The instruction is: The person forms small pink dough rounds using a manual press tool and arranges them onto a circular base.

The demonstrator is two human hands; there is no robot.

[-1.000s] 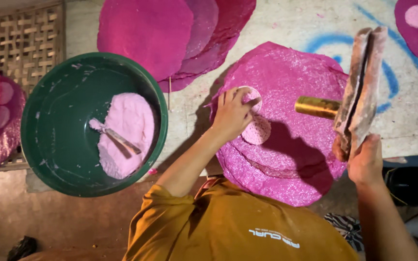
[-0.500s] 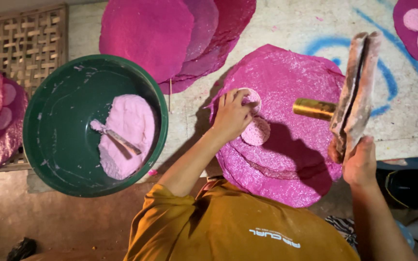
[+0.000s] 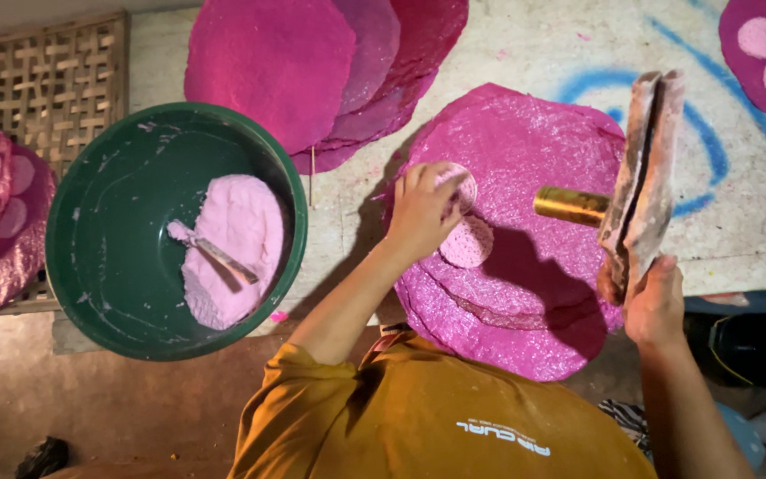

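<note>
A small pale-pink round disc (image 3: pixel 465 241) lies on the glittery magenta sheet (image 3: pixel 525 151); left hand (image 3: pixel 420 211) pinches another disc, right hand (image 3: pixel 655 300) grips a flat wooden mallet (image 3: pixel 640 182).

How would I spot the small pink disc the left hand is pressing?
Find the big round magenta sheet beside the green bowl. Near its middle, the left hand touches a small pale pink disc. It is far smaller and lighter than the sheets beneath.

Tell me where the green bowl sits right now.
In the head view the green bowl sits on the left side, left of the left hand, beside the woven bamboo tray and below the stacked magenta sheets; it holds pale pink paste.
</note>
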